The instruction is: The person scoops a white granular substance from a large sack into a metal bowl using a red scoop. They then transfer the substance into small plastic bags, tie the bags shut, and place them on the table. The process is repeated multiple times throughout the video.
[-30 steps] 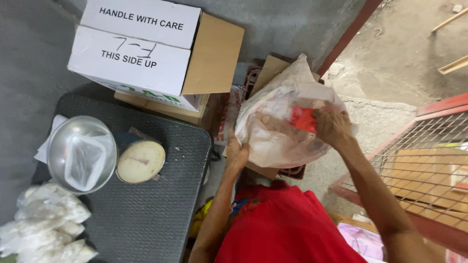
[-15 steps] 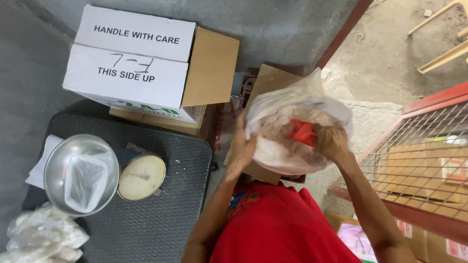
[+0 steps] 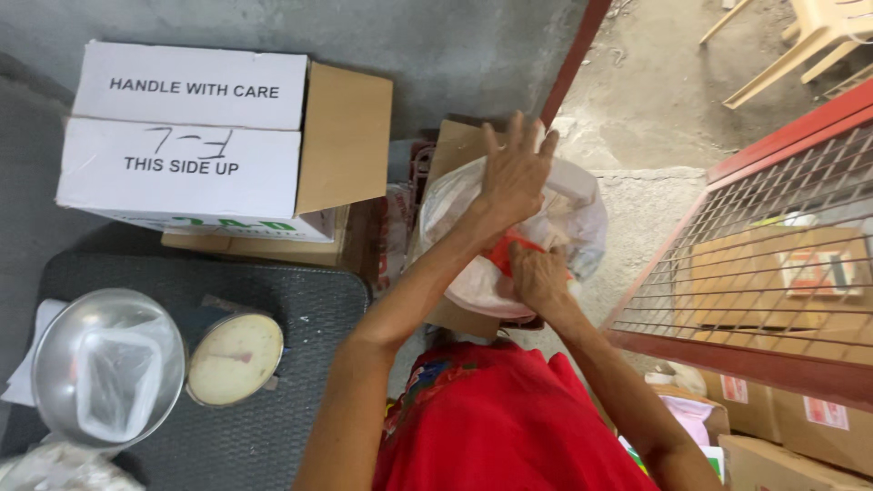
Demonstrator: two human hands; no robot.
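While the left hand (image 3: 515, 173) lies fingers spread on top of a bulging translucent plastic bag (image 3: 573, 214), the right hand (image 3: 538, 275) pinches its grip onto a red piece inside. The bag hangs above brown cardboard, right of the dark surface (image 3: 300, 300).

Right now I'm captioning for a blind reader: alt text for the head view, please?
Both hands work a clear plastic bag: left hand spread on top, right hand by a red item inside. A dial scale sits left.
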